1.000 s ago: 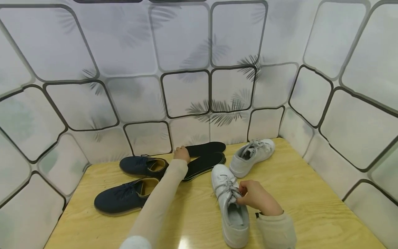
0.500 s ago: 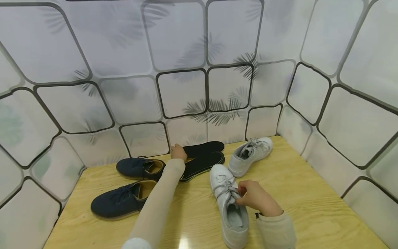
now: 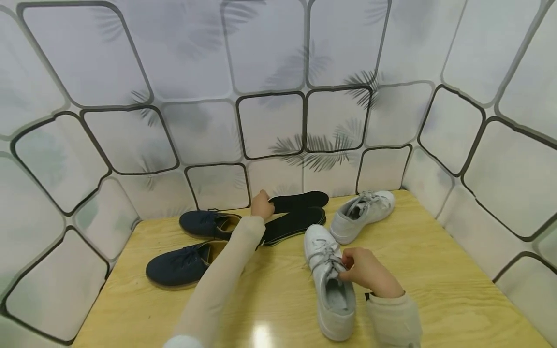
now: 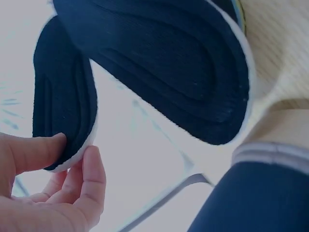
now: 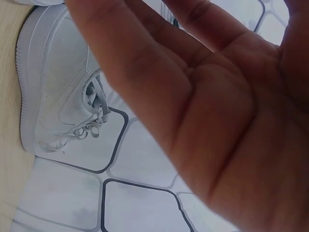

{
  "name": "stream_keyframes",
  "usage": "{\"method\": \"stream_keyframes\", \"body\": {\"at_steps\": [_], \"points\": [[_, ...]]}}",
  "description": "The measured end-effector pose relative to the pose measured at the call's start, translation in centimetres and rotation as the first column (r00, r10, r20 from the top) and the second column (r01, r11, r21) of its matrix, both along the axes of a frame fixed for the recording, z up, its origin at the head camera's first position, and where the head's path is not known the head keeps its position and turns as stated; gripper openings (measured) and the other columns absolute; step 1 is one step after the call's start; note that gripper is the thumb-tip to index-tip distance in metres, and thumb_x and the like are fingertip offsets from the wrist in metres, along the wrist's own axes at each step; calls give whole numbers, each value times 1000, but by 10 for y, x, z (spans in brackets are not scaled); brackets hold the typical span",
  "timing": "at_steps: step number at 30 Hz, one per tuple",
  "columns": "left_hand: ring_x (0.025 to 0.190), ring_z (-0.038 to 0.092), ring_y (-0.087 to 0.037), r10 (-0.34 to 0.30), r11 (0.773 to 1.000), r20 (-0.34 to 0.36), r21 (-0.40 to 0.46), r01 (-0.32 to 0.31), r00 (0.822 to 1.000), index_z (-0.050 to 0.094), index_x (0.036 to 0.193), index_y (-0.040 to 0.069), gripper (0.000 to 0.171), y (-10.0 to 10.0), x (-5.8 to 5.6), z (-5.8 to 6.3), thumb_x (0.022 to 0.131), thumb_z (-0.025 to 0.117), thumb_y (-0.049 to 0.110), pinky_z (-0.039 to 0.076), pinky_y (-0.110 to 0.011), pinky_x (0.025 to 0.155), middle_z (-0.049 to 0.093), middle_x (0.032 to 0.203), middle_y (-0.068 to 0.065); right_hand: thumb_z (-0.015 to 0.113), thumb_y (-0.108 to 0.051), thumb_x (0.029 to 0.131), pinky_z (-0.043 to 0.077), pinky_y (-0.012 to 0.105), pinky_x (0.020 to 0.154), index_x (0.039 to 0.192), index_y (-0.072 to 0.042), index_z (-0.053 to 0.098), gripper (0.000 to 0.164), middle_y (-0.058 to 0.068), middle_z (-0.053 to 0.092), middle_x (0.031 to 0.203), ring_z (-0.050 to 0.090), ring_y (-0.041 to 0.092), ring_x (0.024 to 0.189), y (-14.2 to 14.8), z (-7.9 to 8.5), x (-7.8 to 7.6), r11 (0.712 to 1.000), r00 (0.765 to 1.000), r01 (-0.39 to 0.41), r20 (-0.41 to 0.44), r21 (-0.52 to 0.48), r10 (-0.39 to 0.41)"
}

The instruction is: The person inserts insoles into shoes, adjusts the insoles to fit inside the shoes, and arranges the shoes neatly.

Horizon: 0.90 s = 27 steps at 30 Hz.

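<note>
My left hand [image 3: 262, 205] pinches one end of a black insole [image 3: 300, 201] at the back of the table; the left wrist view has the thumb on its dark top and the fingers below its pale edge. A second black insole [image 3: 296, 225] lies in front and overlaps it in the left wrist view. My right hand [image 3: 370, 273] is at a white sneaker [image 3: 320, 276], thumb and forefinger pinching at its tongue beside the grey laces. In the right wrist view the fingertips are out of frame.
The other white sneaker [image 3: 364, 215] stands behind, toward the wall, toe pointing right. Two navy lace-up shoes [image 3: 176, 267] sit at the left, partly behind the left sleeve [image 3: 226, 270]. A patterned wall covering [image 3: 209, 130] borders the wooden table [image 3: 435, 285].
The left hand has lifted slightly with the insole's end, which now tilts up a little. The right hand keeps its place at the sneaker. The head view has shifted slightly.
</note>
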<state>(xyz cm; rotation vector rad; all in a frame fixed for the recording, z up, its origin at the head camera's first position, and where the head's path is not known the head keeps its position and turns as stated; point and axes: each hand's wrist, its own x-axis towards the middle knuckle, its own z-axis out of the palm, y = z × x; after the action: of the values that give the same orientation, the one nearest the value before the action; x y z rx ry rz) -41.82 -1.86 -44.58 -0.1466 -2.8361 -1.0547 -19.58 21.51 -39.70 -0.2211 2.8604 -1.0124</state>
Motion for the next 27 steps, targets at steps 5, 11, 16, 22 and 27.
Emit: {"method": "stream_keyframes", "body": {"at_steps": [5,11,16,22,27], "points": [[62,45,-21,-35,998,-107,49,40,994,45,88,2,11,-6,37,24,86,55,8,37,-30,55,48,73,-9,69,-3,59,38,28,53,68,-5,52,19,1,49,64,44,14,59,-1,3,-1,1000,1000,3,-4,0,-3],[65,51,-20,-10,940,-102,340,44,995,47,87,-1,14,-18,78,31,83,59,6,44,-31,58,50,75,-9,69,-2,59,36,28,53,67,-5,50,20,1,46,62,42,14,59,-3,3,3,1000,1000,0,-7,14,1],[71,60,-23,-104,659,9,750,62,995,45,89,-3,17,-18,121,32,81,60,-1,49,-40,73,49,73,-7,69,0,60,36,27,52,66,-5,50,20,0,46,61,42,14,58,-3,3,6,1000,1000,0,-7,12,0],[97,56,-25,-271,371,-30,919,133,962,40,115,0,38,-14,172,36,82,59,0,46,-41,82,52,106,-15,71,-6,64,42,30,57,74,-4,58,17,3,55,71,50,16,65,-2,5,10,998,999,-53,5,16,53],[100,55,-22,-271,342,-103,919,196,957,43,120,2,43,-3,198,50,82,62,8,46,-33,81,52,114,-15,71,-28,73,47,40,73,110,2,57,50,20,57,105,55,35,92,12,16,17,994,994,-110,15,22,110]]}}
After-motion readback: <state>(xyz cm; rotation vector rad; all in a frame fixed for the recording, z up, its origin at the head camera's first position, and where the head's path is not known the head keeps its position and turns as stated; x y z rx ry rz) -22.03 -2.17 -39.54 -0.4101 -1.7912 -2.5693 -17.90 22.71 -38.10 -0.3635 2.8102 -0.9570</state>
